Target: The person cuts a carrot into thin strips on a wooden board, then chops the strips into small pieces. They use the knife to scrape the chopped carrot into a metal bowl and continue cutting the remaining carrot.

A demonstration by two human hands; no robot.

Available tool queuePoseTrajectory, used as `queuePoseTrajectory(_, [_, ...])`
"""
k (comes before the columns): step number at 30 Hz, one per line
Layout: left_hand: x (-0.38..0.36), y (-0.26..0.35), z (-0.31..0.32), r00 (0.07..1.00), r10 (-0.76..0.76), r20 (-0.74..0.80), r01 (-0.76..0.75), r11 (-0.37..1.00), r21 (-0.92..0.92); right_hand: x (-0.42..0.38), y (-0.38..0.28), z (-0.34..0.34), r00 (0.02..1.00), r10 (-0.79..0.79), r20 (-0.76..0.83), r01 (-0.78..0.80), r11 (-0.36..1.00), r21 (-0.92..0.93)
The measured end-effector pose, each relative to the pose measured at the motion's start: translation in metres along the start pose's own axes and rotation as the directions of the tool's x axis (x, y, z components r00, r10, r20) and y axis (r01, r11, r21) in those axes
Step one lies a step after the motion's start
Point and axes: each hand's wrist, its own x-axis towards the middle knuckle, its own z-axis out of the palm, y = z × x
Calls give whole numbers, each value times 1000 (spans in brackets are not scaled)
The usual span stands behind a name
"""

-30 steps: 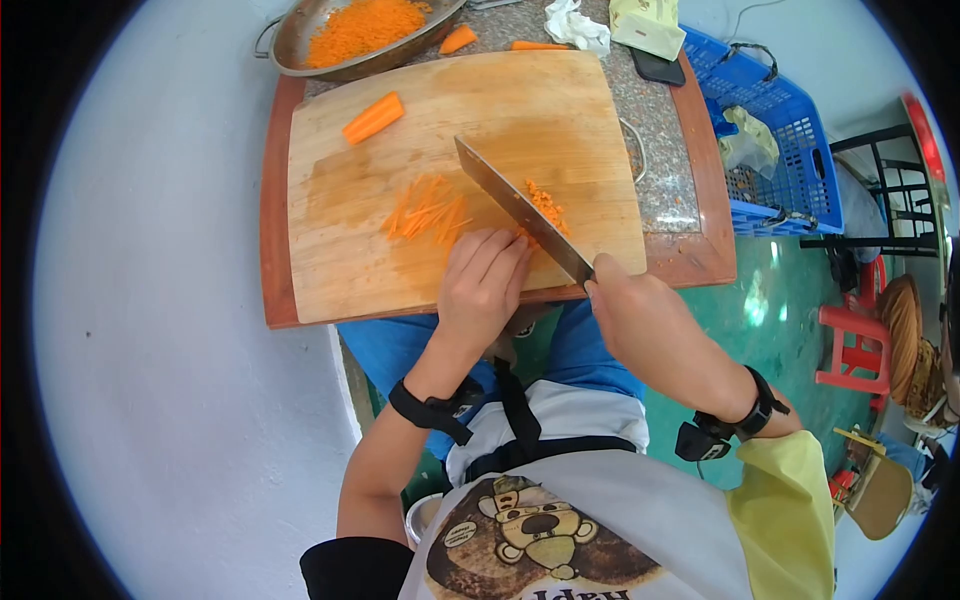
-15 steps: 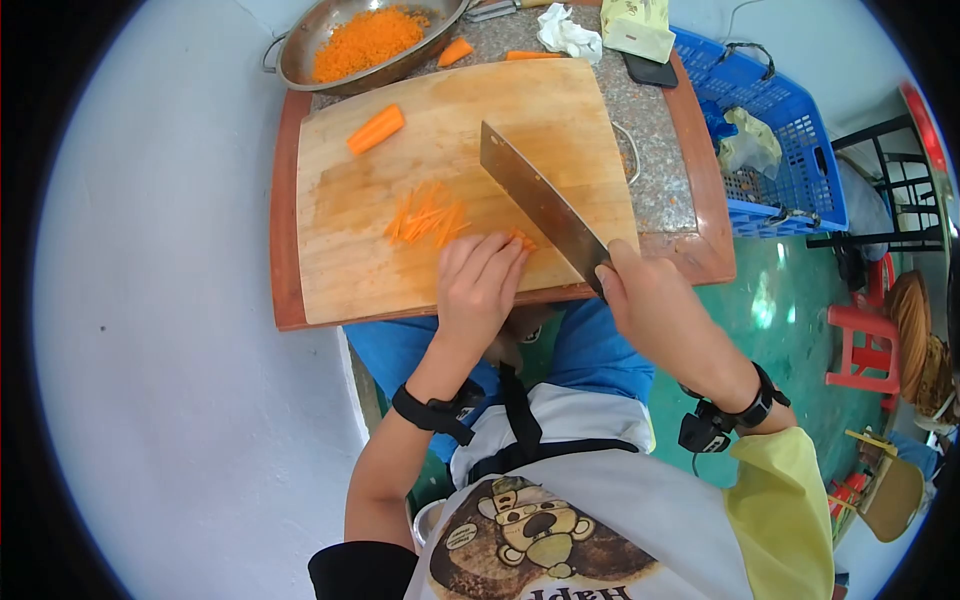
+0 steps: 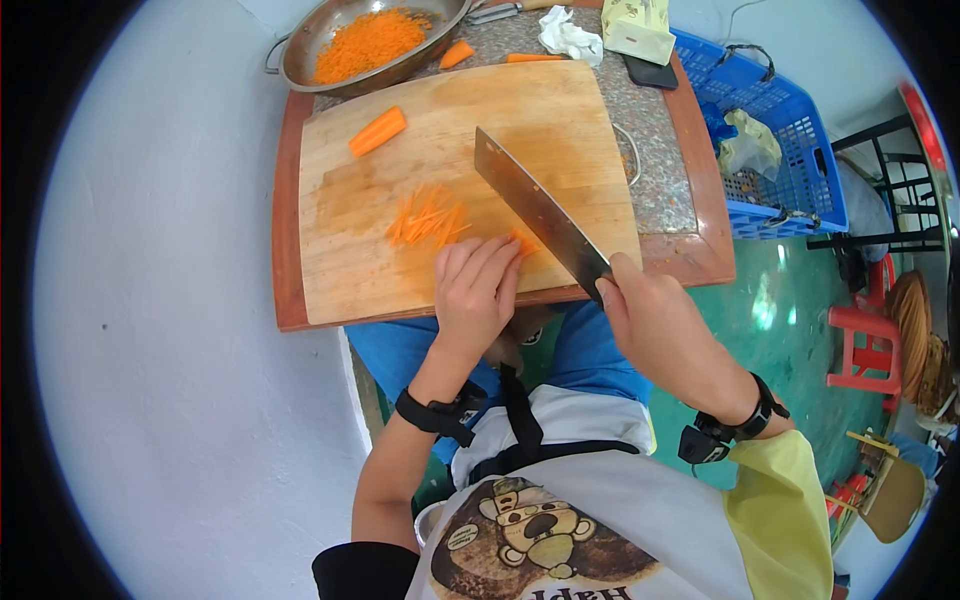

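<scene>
Orange carrot strips (image 3: 428,215) — loose, just ahead of left hand (image 3: 474,290). Left hand, fingers bent, grasps small carrot bundle (image 3: 524,241) against wooden board (image 3: 350,285). Right hand (image 3: 660,320) clenched round cleaver (image 3: 540,207) handle. Versus one second ago: blade shifted off left fingertips, gap now between — chopped bits beyond blade out of sight, probably hidden behind it. Cutting looks paused.
</scene>
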Motion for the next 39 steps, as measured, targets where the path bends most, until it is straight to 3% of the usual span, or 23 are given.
queuePoseTrajectory(14, [-2, 2, 0, 1000, -19, -17, 20, 999, 30, -4, -1, 5, 998, -60, -3, 60, 997, -45])
queuePoseTrajectory(33, [2, 1, -2, 999, -37, 2, 37, 999, -14, 7, -4, 7, 988, -19, 154, 44, 985, -166])
queuePoseTrajectory(39, [2, -1, -3, 1000, -19, -7, 19, 1000, -15, 8, -2, 9, 996, 11, 86, 3, 987, -161])
